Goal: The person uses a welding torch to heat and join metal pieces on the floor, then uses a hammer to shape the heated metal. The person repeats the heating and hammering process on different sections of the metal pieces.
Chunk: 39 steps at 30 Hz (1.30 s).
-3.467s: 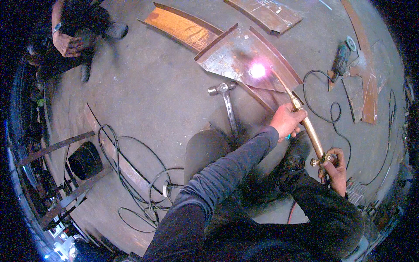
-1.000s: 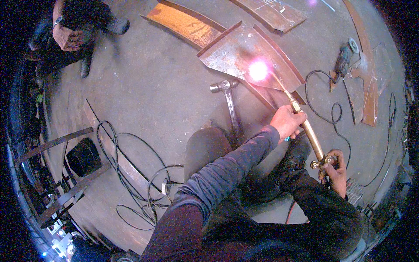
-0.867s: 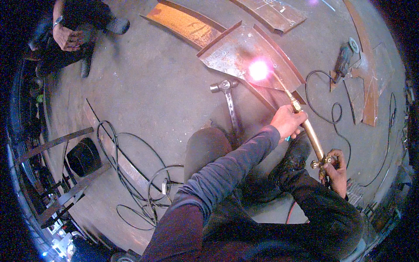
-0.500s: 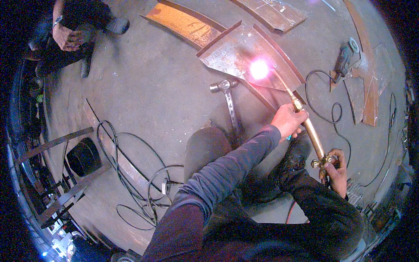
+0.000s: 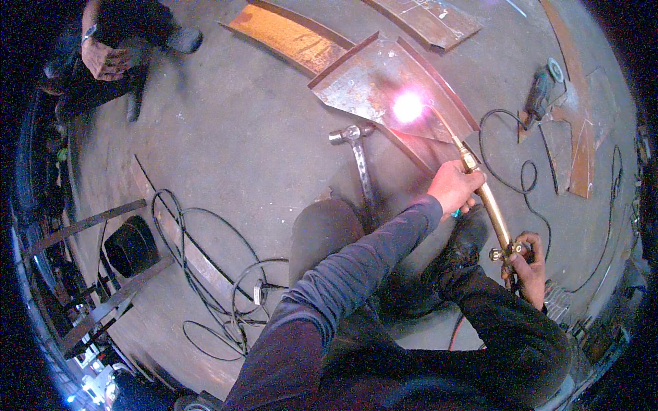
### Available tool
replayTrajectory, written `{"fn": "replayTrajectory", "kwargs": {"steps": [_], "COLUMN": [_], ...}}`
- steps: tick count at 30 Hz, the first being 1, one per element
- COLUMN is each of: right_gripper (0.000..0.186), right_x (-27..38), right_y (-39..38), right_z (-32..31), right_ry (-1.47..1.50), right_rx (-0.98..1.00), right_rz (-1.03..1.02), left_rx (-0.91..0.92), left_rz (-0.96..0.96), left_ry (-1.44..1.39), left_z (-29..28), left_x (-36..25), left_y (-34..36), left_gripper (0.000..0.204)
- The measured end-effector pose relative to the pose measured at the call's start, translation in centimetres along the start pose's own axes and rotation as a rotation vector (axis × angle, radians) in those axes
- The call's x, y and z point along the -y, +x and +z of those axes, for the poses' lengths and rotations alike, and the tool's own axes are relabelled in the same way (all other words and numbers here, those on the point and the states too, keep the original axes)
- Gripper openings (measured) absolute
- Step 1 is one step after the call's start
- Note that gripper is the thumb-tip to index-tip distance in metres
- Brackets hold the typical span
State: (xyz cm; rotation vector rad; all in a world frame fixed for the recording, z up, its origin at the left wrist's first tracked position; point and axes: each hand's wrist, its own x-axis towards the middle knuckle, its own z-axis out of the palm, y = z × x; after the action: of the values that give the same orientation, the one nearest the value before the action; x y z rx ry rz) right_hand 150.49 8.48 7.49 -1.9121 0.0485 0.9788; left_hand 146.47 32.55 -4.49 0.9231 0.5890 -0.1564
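Both my hands hold a brass gas torch (image 5: 491, 205). My left hand (image 5: 455, 188) is closed round its tube near the nozzle end. Farther back, my right hand (image 5: 529, 270) grips the torch by its valve knobs. From the thin bent tip comes a glaring pink-white glow (image 5: 409, 107) on a rusty flanged steel piece (image 5: 356, 81); the glare hides the metal under it. Something small and turquoise shows just below my left fingers, too little to name. A ball-peen hammer (image 5: 358, 161) lies on the floor, left of the steel piece and in front of my knee.
An orange-rusted channel (image 5: 291, 34) adjoins the heated piece. An angle grinder (image 5: 540, 96) with its cord rests at right near steel plates (image 5: 581, 147). Coiled black cables (image 5: 205, 267) and a steel frame (image 5: 89, 229) are at left. Another person's hand (image 5: 105, 63) is at upper left.
The torch and both my hands stay almost where they were. The glow has shifted very slightly to the right. The other person's hand has moved a little.
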Motion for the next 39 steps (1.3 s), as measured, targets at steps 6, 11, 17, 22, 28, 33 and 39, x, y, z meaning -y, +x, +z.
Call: {"fn": "replayTrajectory", "kwargs": {"steps": [6,11,17,22,28,33,39], "right_gripper": [0.029,0.027,0.028,0.029,0.028,0.029,0.030], "right_x": [0.2,-0.1,0.1,-0.2,-0.5,0.0,0.4], "right_y": [0.0,0.0,0.0,0.0,0.2,0.0,-0.1], "right_z": [0.0,-0.3,-0.3,-0.3,-0.4,-0.2,-0.1], "right_ry": [0.008,0.000,0.008,0.010,0.016,0.006,-0.005], "right_rx": [0.004,0.031,0.049,0.036,0.061,0.063,0.069], "right_rz": [0.007,-0.021,-0.005,-0.005,-0.043,-0.008,0.009], "left_rx": [0.017,-0.009,-0.023,-0.008,-0.021,0.005,-0.005], "left_rz": [0.003,-0.024,-0.019,-0.028,-0.023,-0.064,-0.054], "left_ry": [0.034,0.065,0.018,0.015,0.017,0.084,0.075], "left_z": [0.0,-0.1,-0.1,-0.3,-0.4,-0.6,-0.7], "left_x": [-0.2,-0.4,-0.4,-0.3,-0.2,-0.4,-0.2], "left_y": [-0.1,-0.3,-0.6,-0.8,-0.8,-0.9,-0.9], "left_gripper": [0.024,0.024,0.020,0.020,0.020,0.025,0.026]}}
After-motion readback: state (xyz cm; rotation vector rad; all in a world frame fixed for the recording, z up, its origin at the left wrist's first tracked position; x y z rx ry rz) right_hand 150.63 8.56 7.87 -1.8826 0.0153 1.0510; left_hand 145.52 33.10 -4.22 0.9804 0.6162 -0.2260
